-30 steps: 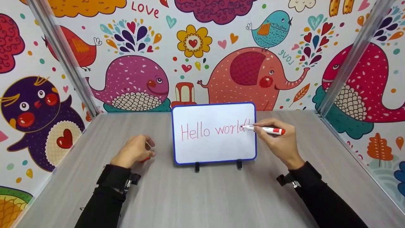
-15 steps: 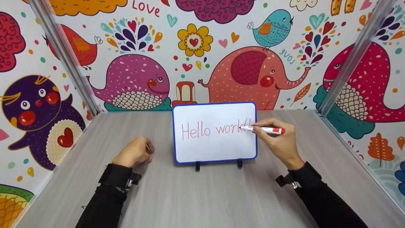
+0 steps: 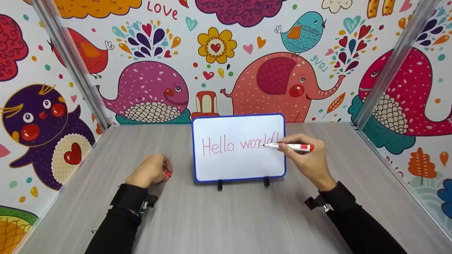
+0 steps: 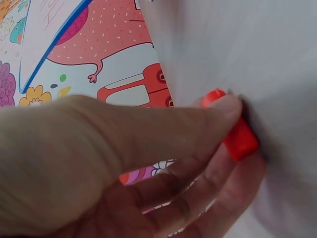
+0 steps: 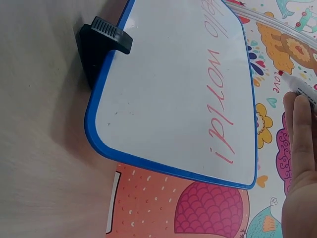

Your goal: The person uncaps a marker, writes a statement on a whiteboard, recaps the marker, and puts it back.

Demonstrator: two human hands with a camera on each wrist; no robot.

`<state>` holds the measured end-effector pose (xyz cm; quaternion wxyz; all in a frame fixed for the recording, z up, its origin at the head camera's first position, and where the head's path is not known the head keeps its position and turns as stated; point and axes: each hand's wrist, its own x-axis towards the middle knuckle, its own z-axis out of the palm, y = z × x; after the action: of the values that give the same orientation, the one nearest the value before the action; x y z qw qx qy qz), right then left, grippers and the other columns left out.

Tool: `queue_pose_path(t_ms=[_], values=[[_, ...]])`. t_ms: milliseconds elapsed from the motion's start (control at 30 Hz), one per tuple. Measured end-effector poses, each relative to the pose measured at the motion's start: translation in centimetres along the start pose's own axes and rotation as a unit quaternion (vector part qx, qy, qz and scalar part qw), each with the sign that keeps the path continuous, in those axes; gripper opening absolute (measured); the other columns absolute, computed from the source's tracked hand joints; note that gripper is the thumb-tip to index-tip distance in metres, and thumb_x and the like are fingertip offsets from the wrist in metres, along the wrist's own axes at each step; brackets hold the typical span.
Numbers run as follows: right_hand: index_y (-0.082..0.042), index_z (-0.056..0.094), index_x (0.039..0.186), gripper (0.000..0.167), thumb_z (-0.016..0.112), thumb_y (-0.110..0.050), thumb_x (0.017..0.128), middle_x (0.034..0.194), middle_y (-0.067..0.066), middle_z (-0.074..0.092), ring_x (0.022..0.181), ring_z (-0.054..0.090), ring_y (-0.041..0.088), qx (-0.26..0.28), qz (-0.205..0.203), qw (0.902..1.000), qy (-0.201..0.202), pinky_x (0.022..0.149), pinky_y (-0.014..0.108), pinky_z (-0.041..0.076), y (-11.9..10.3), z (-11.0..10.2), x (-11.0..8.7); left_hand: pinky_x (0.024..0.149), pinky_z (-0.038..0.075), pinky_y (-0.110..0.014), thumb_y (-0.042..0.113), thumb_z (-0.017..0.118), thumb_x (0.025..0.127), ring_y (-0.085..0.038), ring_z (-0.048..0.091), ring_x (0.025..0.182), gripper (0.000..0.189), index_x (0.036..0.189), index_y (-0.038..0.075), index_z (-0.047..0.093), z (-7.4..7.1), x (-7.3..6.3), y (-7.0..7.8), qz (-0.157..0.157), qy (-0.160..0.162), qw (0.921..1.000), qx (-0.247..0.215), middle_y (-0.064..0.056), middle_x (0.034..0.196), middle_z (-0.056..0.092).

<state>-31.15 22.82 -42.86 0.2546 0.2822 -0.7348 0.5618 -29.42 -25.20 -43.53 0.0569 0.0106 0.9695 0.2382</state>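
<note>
A small whiteboard point(image 3: 233, 167) with a blue frame stands on the table, with "Hello world!" written on it in red. My right hand point(image 3: 310, 160) grips a white marker point(image 3: 295, 146) with a red end, its uncapped red tip pointing left in front of the word "world". In the right wrist view the marker point(image 5: 301, 89) appears apart from the board's surface. Left of the board, my left hand point(image 3: 148, 171) is low over the table. Its thumb and fingers pinch a red marker cap point(image 4: 241, 141), partly hidden by the thumb.
Two black stand feet point(image 3: 220, 185) hold up the board's lower edge. Grey wood-grain table point(image 3: 226, 222) extends in front of it. Behind and at both sides rise walls point(image 3: 243, 84) printed with cartoon animals, with metal posts point(image 3: 74, 67) at the corners.
My right hand and the marker have shifted slightly left and down, uncovering more of "world!". The left hand has turned slightly, and more of the red cap shows.
</note>
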Motion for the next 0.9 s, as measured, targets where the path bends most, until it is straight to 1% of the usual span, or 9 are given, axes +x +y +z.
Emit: queue_pose_path(t_ms=[100,200,267,333,467,600,700,833,900], values=[[-0.004,0.088,0.112,0.020,0.088,0.010,0.097,0.104,0.004,0.088,0.087,0.086,0.017,-0.001,0.000,1.0000,0.000,0.081,0.021,0.072,-0.1,0.0,-0.1,0.079,0.058,-0.030,-0.009,0.092,0.086,-0.020,0.071,0.086,0.022,0.099,0.004,0.081,0.0,0.0,0.1,0.000,0.003,0.9999,-0.012,-0.007,0.090,0.081],[-0.003,0.088,0.111,0.020,0.088,0.010,0.097,0.104,0.004,0.088,0.087,0.086,0.017,0.000,0.002,1.0000,0.000,0.081,0.022,0.072,-0.2,-0.1,-0.1,0.088,0.064,-0.039,-0.010,0.088,0.089,-0.023,0.073,0.091,0.019,0.101,0.004,0.081,-0.2,-0.2,0.3,0.011,0.014,0.9997,-0.017,-0.010,0.095,0.082],[-0.003,0.088,0.112,0.019,0.088,0.010,0.097,0.104,0.004,0.088,0.088,0.086,0.016,0.004,0.003,1.0000,-0.001,0.081,0.022,0.072,-0.4,-0.1,-0.1,0.094,0.065,-0.045,-0.010,0.084,0.092,-0.026,0.073,0.094,0.018,0.104,0.003,0.080,-0.4,-0.4,0.5,0.015,0.019,0.9994,-0.023,-0.012,0.098,0.081],[-0.003,0.088,0.112,0.019,0.088,0.010,0.097,0.104,0.005,0.088,0.088,0.086,0.015,0.007,0.005,1.0000,-0.001,0.081,0.022,0.072,-0.5,-0.1,-0.2,0.098,0.066,-0.049,-0.010,0.081,0.094,-0.027,0.074,0.097,0.017,0.106,0.002,0.081,-0.6,-0.6,0.8,0.022,0.028,0.9990,-0.028,-0.014,0.101,0.081],[-0.003,0.088,0.112,0.020,0.088,0.010,0.097,0.104,0.005,0.088,0.089,0.087,0.015,0.007,0.009,0.9999,0.000,0.082,0.022,0.072,-0.7,-0.1,-0.3,0.093,0.065,-0.045,-0.009,0.080,0.099,-0.027,0.073,0.098,0.016,0.113,0.000,0.081,-0.9,-1.0,1.5,0.023,0.044,0.9976,-0.048,-0.016,0.106,0.081],[-0.003,0.088,0.111,0.019,0.087,0.010,0.098,0.104,0.006,0.088,0.090,0.088,0.016,0.012,0.012,0.9998,-0.003,0.083,0.023,0.072,-0.7,0.0,-0.5,0.087,0.063,-0.040,-0.005,0.081,0.101,-0.026,0.073,0.096,0.014,0.114,-0.001,0.081,-1.1,-1.5,2.2,0.027,0.068,0.9953,-0.063,-0.015,0.105,0.081],[-0.002,0.088,0.111,0.019,0.087,0.011,0.097,0.103,0.007,0.088,0.090,0.088,0.016,0.019,0.014,0.9997,-0.005,0.083,0.024,0.073,-0.7,0.3,-0.6,0.087,0.065,-0.041,-0.003,0.084,0.100,-0.026,0.075,0.095,0.013,0.112,-0.002,0.081,-1.4,-1.9,2.7,0.046,0.090,0.9927,-0.066,-0.015,0.103,0.081],[-0.001,0.088,0.111,0.019,0.088,0.011,0.096,0.104,0.009,0.089,0.090,0.088,0.015,0.024,0.014,0.9996,-0.009,0.083,0.025,0.073,-1.0,0.9,-0.5,0.088,0.069,-0.044,-0.001,0.086,0.100,-0.027,0.077,0.094,0.011,0.110,-0.003,0.082,-1.8,-2.6,3.4,0.072,0.108,0.9890,-0.070,-0.017,0.102,0.083],[-0.001,0.087,0.111,0.019,0.088,0.011,0.096,0.104,0.012,0.089,0.090,0.088,0.014,0.027,0.011,0.9995,-0.013,0.083,0.025,0.073,-1.1,1.2,-0.5,0.090,0.070,-0.046,0.000,0.086,0.101,-0.026,0.078,0.093,0.011,0.111,-0.002,0.082,-1.8,-3.0,3.9,0.075,0.113,0.9880,-0.073,-0.017,0.102,0.083]])
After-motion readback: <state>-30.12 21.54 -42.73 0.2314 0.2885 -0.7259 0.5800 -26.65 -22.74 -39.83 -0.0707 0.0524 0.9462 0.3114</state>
